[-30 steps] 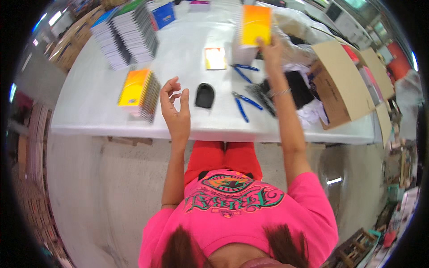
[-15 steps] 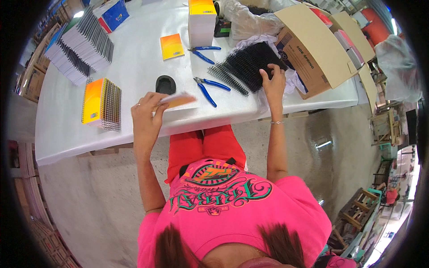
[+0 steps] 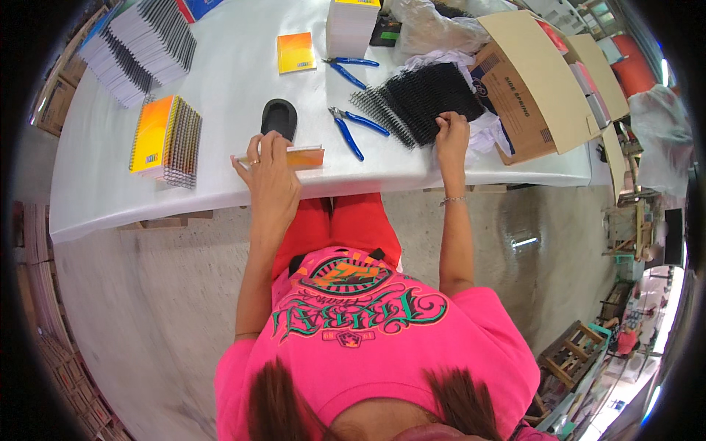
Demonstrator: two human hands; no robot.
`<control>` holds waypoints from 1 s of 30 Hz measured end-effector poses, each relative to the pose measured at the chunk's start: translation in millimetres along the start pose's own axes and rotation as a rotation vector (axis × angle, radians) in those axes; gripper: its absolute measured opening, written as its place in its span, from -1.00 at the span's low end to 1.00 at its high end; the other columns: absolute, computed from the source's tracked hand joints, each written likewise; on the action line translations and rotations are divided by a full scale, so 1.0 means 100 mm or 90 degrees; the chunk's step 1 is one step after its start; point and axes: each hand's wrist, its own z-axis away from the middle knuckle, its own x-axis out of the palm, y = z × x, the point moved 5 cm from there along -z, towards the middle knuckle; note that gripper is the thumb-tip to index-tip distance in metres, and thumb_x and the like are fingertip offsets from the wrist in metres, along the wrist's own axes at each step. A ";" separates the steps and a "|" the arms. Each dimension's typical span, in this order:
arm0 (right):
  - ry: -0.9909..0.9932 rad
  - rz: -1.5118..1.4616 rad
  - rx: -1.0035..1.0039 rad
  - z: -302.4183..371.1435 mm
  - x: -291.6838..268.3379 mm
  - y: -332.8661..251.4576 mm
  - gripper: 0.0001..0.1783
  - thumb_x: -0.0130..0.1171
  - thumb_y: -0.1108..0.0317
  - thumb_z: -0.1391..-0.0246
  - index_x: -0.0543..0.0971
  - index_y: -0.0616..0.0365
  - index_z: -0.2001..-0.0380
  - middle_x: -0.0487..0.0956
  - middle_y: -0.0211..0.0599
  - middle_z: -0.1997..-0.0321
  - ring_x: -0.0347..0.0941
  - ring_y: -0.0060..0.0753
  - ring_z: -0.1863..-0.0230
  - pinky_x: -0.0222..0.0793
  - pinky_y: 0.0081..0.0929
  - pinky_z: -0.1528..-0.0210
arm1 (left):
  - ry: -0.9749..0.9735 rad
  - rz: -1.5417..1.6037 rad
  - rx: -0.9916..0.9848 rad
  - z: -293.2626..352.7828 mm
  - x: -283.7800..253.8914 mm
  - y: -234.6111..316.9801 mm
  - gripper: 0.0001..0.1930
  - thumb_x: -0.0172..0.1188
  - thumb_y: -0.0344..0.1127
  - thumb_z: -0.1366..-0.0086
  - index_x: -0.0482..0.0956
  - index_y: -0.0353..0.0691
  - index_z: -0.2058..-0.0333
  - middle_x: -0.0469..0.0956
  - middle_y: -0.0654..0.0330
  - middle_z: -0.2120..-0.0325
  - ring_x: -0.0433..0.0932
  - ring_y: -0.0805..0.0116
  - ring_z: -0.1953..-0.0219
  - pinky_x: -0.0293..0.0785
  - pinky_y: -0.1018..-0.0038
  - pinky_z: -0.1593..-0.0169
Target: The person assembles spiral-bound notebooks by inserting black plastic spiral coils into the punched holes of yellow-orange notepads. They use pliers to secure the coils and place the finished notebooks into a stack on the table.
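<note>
My left hand point(image 3: 271, 165) is closed on a small notebook point(image 3: 305, 158) with an orange cover, standing on its long edge near the table's front. Just beyond it lies a black oval holder point(image 3: 279, 117). At the right, my right hand point(image 3: 452, 136) has its fingers pinched at the near edge of a bed of black binding coils point(image 3: 430, 99). Whether a single coil is between the fingertips is hard to see. Between my hands are blue-handled pliers point(image 3: 348, 136); a second pair of pliers point(image 3: 346, 70) lies farther back.
Wire-bound orange notebooks point(image 3: 153, 136) are piled at the left, with black-coiled books point(image 3: 158, 44) behind. A loose orange notebook point(image 3: 296, 53) and a tall notebook stack point(image 3: 353, 33) stand farther back. An open cardboard box point(image 3: 515, 95) occupies the right side of the white table point(image 3: 220, 59).
My left hand has moved right and brought the tilted notebook down onto its edge. My right hand's spread fingers have drawn together at the coils' near edge. The view has shifted slightly.
</note>
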 end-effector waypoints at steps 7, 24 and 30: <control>0.040 0.147 0.028 0.07 0.03 -0.03 -0.85 0.06 0.36 -0.25 0.49 0.17 0.17 0.46 -0.08 0.14 0.38 0.06 0.02 0.26 0.02 0.00 | 0.106 0.067 -0.051 -0.06 0.06 0.10 -0.47 0.38 0.21 -0.07 0.53 -0.09 0.19 0.32 0.24 0.05 0.21 0.10 -0.19 -0.18 -0.50 -0.25; -0.013 -0.004 0.135 -0.07 0.01 0.25 -0.81 0.00 0.24 -0.33 0.49 0.04 0.10 0.65 -0.32 0.29 0.54 -0.11 0.14 0.14 0.09 -0.08 | 0.169 0.047 -0.052 -0.09 0.14 0.05 -0.42 0.42 0.25 0.01 0.55 -0.10 0.23 0.32 0.26 0.04 0.20 0.12 -0.17 -0.13 -0.49 -0.23; -0.030 -0.063 0.043 0.02 -0.11 0.05 -0.77 0.18 0.29 -0.25 0.60 0.19 0.12 0.66 -0.25 0.34 0.58 -0.41 0.32 0.45 -0.45 0.18 | 0.189 0.026 -0.046 -0.08 0.11 0.07 -0.50 0.48 0.10 0.06 0.51 -0.08 0.30 0.35 0.21 0.07 0.26 0.07 -0.11 0.08 -0.26 -0.15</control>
